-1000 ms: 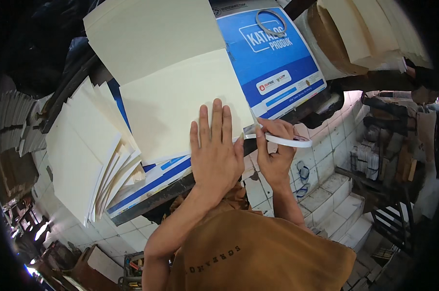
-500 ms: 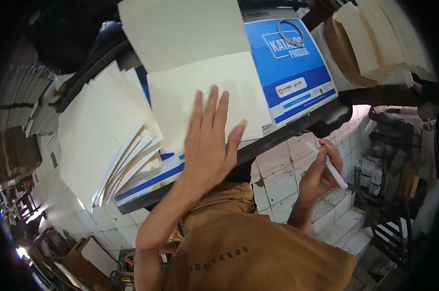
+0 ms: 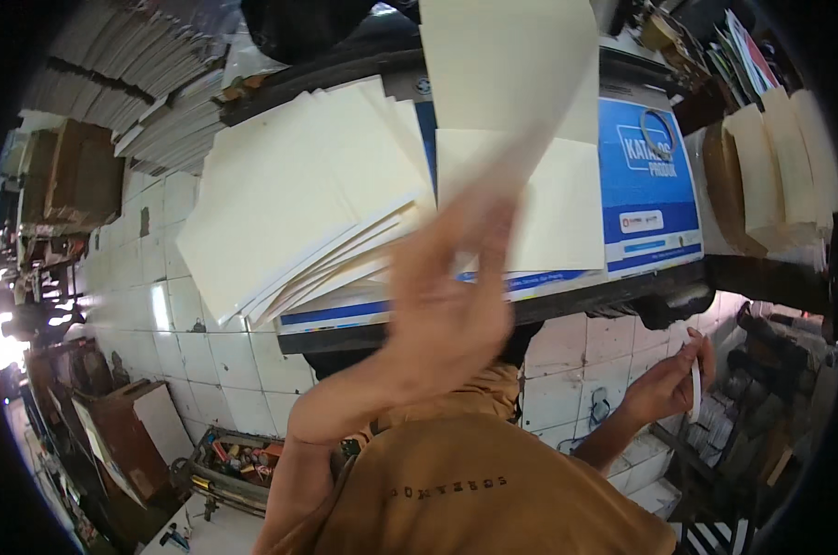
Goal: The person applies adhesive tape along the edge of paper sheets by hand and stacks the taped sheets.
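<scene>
My left hand (image 3: pixel 456 287) reaches over the bench, smeared by motion, so its fingers cannot be made out. Under and beyond it lies a creased cream paper sheet (image 3: pixel 562 208), its far part (image 3: pixel 493 65) extending toward the back. A blurred pale edge shows by the fingertips; whether they grip it is unclear. Off the bench's right front, my right hand (image 3: pixel 669 384) is closed around a slim white flat stick (image 3: pixel 695 393). To the left of my left hand, a fanned stack of cream sheets (image 3: pixel 308 176) overlaps the blue-and-white printed board (image 3: pixel 650 208).
A tape-like ring (image 3: pixel 657 134) rests on the printed board. Bundled cream paper (image 3: pixel 770 176) stands at the right. Paper stacks (image 3: pixel 132 55) and a brown carton (image 3: pixel 81 176) are at the left. Below, a tool tray (image 3: pixel 238 458) sits near white floor tiles (image 3: pixel 243 365).
My left hand has gone from lying flat on the cream sheet to a fast, blurred movement over it. My right hand still holds the white stick. The head view has shifted, moving the bench rightward.
</scene>
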{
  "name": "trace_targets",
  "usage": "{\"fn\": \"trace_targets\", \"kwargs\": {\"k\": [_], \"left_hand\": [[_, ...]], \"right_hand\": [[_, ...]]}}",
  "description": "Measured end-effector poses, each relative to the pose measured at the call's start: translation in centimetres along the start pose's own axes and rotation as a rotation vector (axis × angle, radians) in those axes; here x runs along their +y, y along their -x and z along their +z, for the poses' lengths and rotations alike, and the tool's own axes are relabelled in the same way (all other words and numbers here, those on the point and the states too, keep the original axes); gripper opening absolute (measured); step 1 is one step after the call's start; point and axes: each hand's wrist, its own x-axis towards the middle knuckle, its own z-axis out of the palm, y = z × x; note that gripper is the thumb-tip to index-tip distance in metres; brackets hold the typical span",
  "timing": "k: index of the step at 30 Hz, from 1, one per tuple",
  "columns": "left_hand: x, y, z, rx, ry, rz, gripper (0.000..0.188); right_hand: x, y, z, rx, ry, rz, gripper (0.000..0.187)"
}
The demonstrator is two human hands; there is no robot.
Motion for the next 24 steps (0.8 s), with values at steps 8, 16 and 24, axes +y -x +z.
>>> {"fn": "trace_targets", "kwargs": {"k": [8, 16, 24], "left_hand": [[-1.5, -0.2, -9.6, 0.299, -0.625, 0.103, 0.046], [-3.9, 3.5, -9.5, 0.158, -0.695, -0.002, 0.047], [-5.0, 9.9, -2.6, -0.208, -0.178, -0.197, 0.048]], "right_hand": [[-0.2, 1.5, 1.9, -0.164, -0.007, 0.064, 0.013], [-3.9, 3.6, 6.6, -0.532, -0.239, 0.135, 0.02], [-6.3, 7.1, 13.9, -0.861, -0.118, -0.083, 0.028]]}}
